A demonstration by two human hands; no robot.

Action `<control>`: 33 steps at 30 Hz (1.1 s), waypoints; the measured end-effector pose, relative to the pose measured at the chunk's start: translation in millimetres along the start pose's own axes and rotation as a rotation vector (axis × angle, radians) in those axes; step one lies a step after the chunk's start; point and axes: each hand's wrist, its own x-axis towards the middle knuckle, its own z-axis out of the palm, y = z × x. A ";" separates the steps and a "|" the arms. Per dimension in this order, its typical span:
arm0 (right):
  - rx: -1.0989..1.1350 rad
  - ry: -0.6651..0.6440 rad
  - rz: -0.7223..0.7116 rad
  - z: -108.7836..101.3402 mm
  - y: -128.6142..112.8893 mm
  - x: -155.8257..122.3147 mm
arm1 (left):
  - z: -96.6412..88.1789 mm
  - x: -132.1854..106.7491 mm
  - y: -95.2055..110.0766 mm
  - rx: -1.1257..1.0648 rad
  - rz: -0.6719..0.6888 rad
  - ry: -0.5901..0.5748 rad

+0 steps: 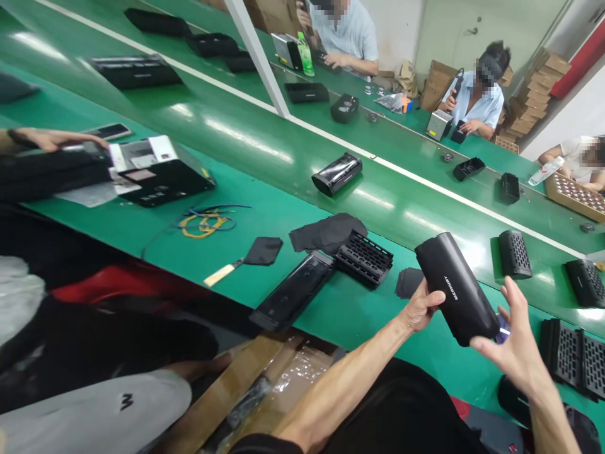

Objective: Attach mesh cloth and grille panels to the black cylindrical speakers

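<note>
My left hand (422, 308) grips a black speaker casing (454, 277) with MERKURY lettering, tilted above the green bench. Spread fingers mark my right hand (517, 350) as open, beside the casing's lower right end; I cannot tell whether its thumb touches it. To the left lie a black perforated grille (363, 258), a long glossy black casing (293, 291) and a pile of thin black sheets (326, 232). A smaller stack of black sheets (408, 284) is partly hidden behind my left hand. More perforated grilles (574, 353) rest at the right.
A conveyor belt (265, 151) carrying black casings (338, 174) runs beyond the bench. A boxy machine (163, 170), coiled yellow cable (203, 224) and pale-handled tool (224, 273) are leftward. A co-worker's hand (61, 137) is at far left; other people sit across.
</note>
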 end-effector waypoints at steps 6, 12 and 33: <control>0.023 0.396 -0.055 42.6 11.3 -24.2 | -7.3 8.3 15.7 0.147 -0.034 0.018; 0.168 0.255 0.002 -2.2 10.3 -33.0 | -15.5 22.0 115.9 0.657 0.095 -0.115; 0.220 0.096 0.038 29.5 10.6 -13.7 | -32.8 -22.8 9.8 0.289 -0.308 0.026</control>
